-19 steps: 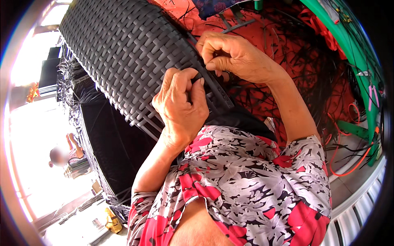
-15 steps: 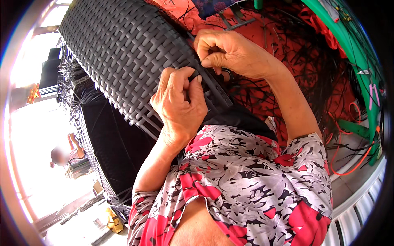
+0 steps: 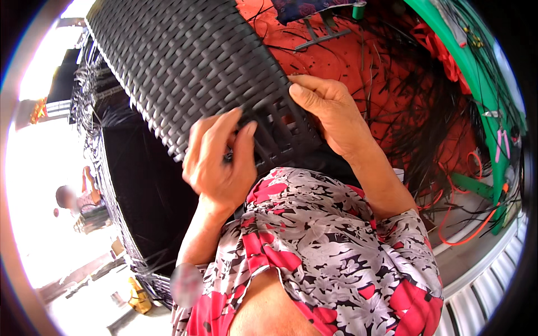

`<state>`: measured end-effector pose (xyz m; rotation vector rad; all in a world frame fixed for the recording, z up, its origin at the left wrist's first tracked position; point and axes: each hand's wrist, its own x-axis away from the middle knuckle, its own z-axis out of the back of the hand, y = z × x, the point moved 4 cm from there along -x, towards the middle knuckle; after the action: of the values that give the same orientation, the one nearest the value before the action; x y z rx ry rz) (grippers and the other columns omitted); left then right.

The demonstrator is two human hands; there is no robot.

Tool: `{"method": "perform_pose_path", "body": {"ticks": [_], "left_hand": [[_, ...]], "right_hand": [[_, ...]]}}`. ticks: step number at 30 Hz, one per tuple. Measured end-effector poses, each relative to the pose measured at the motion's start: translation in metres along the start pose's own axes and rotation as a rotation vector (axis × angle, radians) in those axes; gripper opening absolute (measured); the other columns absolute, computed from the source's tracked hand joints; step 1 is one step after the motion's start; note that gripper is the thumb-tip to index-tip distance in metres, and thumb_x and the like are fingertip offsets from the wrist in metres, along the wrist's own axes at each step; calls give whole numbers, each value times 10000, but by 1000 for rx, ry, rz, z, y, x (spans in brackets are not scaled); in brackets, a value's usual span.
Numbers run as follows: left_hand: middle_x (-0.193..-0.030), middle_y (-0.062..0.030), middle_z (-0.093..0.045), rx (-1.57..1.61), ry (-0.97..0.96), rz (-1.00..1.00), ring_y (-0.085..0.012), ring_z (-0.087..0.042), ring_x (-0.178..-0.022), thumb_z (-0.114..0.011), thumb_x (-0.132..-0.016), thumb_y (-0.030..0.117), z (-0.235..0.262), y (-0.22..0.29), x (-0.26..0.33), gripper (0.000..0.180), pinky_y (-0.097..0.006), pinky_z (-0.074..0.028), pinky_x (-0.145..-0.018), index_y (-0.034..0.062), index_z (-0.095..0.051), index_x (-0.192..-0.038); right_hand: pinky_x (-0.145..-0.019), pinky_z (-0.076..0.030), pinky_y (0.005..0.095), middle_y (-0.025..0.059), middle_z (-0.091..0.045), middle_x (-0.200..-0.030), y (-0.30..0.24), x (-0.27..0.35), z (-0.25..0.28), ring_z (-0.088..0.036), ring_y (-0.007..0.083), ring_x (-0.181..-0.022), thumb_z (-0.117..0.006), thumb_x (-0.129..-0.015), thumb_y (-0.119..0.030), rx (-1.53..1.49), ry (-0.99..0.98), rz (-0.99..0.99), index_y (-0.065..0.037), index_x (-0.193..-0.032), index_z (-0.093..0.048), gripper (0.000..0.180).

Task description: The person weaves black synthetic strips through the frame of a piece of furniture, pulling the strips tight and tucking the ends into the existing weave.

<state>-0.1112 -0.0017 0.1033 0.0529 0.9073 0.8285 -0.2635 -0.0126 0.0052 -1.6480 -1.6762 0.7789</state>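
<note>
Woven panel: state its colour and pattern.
Woven panel: dark grey, in a basket weave; shown in the head view.

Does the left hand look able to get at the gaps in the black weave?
Probably yes: the left hand is just beside the gaps, with nothing apparent between; the right hand is at the weave's edge.

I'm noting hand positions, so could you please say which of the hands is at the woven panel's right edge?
The right hand; the left hand is farther left, over the face of the woven panel.

glare at left, blurred left hand (image 3: 216,159)
</note>
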Motion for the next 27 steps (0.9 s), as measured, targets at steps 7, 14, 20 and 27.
{"method": "perform_pose_path", "body": {"ticks": [7,14,20,27], "left_hand": [[-640,-46,-520,204,576,622,-76,-396,-560,-496,-964,158,76,-91,93,344,-229,-293,-512,8,-529,-656],[-793,-38,-609,1166,430,1221,-133,-560,-747,-562,-908,437,42,-119,137,426,-282,-420,-676,24,-644,-843],[-824,-25,-616,1677,472,1227,-155,-568,-786,-661,-855,227,26,-123,123,139,-322,-423,-754,100,-608,-831],[-920,-53,-662,1534,616,1020,-187,-608,-891,-611,-870,66,50,-147,124,20,-361,-456,-823,74,-627,-879]], "right_hand": [[-662,-478,238,45,-652,-894,-5,-1,-12,-590,96,-744,-548,-915,-201,83,44,-72,42,-1100,-610,311],[-617,-498,246,64,-657,-876,-3,2,-11,-596,118,-688,-554,-911,-179,44,71,18,49,-1079,-604,288],[-599,-488,240,57,-650,-832,-1,0,-14,-578,109,-661,-555,-907,-180,55,113,52,28,-1013,-623,243],[-589,-441,220,73,-654,-850,-3,8,-16,-552,108,-656,-585,-887,-177,85,177,40,40,-1036,-627,266]]}}
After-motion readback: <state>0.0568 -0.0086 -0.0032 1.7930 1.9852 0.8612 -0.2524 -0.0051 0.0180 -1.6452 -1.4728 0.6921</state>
